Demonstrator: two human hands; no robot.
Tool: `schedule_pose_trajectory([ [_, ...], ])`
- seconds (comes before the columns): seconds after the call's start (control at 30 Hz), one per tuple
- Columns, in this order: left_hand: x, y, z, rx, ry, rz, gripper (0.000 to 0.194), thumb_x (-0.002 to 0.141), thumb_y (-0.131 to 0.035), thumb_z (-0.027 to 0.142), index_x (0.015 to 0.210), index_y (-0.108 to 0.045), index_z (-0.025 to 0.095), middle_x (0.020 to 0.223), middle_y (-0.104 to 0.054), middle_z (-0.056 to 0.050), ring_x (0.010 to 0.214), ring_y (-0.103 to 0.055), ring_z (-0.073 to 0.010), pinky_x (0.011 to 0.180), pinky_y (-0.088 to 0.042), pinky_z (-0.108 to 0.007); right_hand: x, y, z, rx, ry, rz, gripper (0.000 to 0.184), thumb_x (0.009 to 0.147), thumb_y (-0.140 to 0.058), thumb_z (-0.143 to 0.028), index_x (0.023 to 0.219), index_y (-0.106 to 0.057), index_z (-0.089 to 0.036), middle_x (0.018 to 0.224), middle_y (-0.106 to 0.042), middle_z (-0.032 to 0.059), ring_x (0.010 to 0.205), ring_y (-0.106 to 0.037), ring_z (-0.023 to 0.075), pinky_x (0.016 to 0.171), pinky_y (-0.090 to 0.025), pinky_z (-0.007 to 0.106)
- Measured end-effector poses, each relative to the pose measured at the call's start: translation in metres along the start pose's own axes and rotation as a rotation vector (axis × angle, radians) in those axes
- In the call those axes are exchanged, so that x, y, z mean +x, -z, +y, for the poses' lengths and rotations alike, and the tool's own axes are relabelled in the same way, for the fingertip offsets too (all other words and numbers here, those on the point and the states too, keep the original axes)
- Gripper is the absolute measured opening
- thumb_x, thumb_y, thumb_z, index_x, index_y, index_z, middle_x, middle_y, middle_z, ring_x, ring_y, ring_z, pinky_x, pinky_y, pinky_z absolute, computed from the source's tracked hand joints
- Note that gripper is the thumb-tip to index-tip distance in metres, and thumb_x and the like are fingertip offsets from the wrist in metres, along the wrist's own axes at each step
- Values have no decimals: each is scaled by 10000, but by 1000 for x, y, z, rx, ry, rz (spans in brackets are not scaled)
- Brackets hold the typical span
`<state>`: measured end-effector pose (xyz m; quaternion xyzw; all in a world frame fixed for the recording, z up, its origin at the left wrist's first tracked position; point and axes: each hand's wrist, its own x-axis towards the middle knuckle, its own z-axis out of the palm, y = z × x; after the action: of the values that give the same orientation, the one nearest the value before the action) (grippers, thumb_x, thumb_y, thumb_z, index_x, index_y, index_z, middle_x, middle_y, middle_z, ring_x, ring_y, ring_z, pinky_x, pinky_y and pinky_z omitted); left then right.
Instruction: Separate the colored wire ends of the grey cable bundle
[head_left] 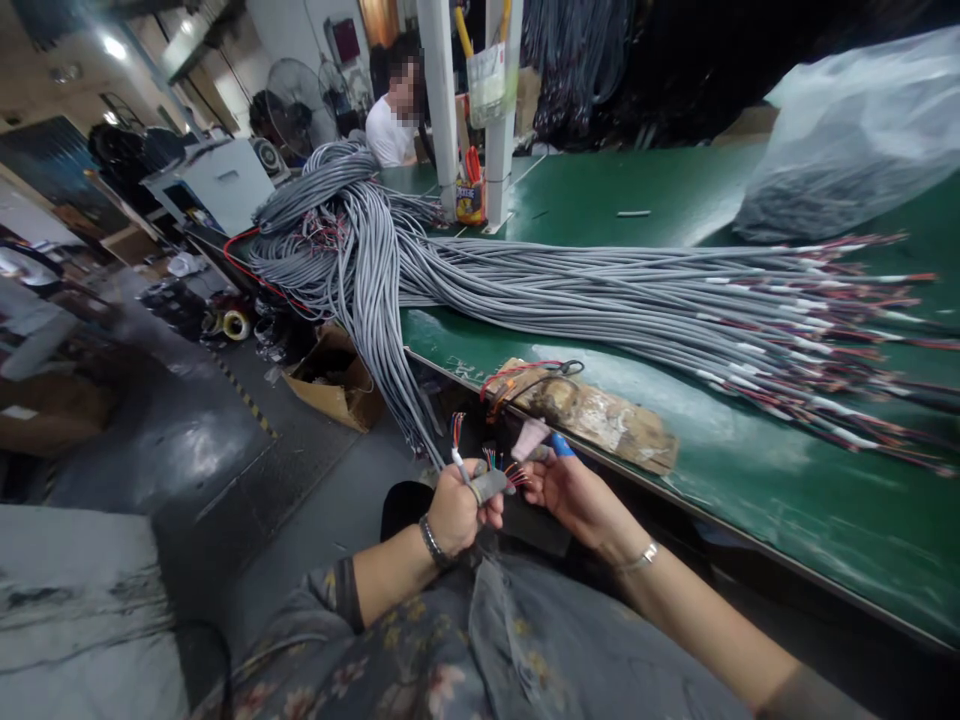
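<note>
Gray cable (460, 466) sits gripped in closed left fingers (490, 487), right fingers (535, 482) half open beside coloured wires (516, 474).

The green tabletop (705, 480) is carrying a long spread of grey cables (570, 290) — their coloured wire ends are fanning out at the right. A stained wooden board (600, 415) is lying along the near edge; a clear plastic bag (847, 140) is resting far right.

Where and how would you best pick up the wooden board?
Grip the board near its right end, likely from the near side of the table, squeezing across its width: it lies long and flat along that edge, and wires cross its left end.
</note>
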<state>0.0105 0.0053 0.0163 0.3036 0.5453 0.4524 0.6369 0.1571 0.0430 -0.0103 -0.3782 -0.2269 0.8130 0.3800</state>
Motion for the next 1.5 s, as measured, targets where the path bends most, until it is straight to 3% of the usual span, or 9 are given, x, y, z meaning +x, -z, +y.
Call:
schedule_pose_trajectory([
  [0.2,7,-2,10,14,-21,-47,433,523,-750,516,504,-505,160,380,-497,25,277,-376,-47,301,-229,-190,4,-16,-15,-144,190,-40,511,604,-719,-673,655,-604,-178,558,-492,-25,518,-405,105,507,-360,243],
  [0.47,7,-4,16,20,14,-80,420,504,-755,514,541,-585,131,372,-482,27,271,-365,-47,295,-220,-187,3,-20,-12,-164,259,29,508,633,-672,-695,616,-540,-204,525,-407,-41,533,-366,125,538,-355,274],
  [0.7,9,-4,19,19,21,-105,433,492,-770,517,518,-571,134,356,-465,34,258,-346,-42,283,-206,-181,2,-16,-8,-475,548,234,590,682,-511,-803,567,-545,-225,568,-491,6,571,-411,169,600,-363,320],
  [0.9,10,-4,17,19,33,-89,451,459,-780,522,483,-540,142,342,-457,37,242,-335,-40,270,-198,-179,13,-19,-3,-55,253,-55,590,606,-619,-782,686,-604,-198,591,-556,3,535,-460,150,550,-402,300],
  [1.1,12,-5,14,31,61,-95,434,458,-775,510,500,-558,136,340,-451,43,241,-326,-41,267,-200,-179,15,-23,-3,121,236,24,477,524,-811,-607,637,-628,-181,545,-580,-14,501,-476,122,473,-384,249],
  [1.4,6,-3,9,3,27,-78,456,468,-784,510,465,-505,150,353,-471,33,247,-346,-44,273,-222,-177,9,-23,-2,185,167,-49,535,535,-748,-694,717,-668,-197,650,-639,-1,531,-523,127,480,-420,252],
  [1.5,0,-3,5,-10,-7,-58,460,490,-780,524,491,-514,149,372,-491,30,266,-377,-49,286,-247,-176,5,-23,-4,180,154,-76,486,541,-784,-636,735,-682,-202,680,-648,0,546,-522,119,499,-424,247],
])
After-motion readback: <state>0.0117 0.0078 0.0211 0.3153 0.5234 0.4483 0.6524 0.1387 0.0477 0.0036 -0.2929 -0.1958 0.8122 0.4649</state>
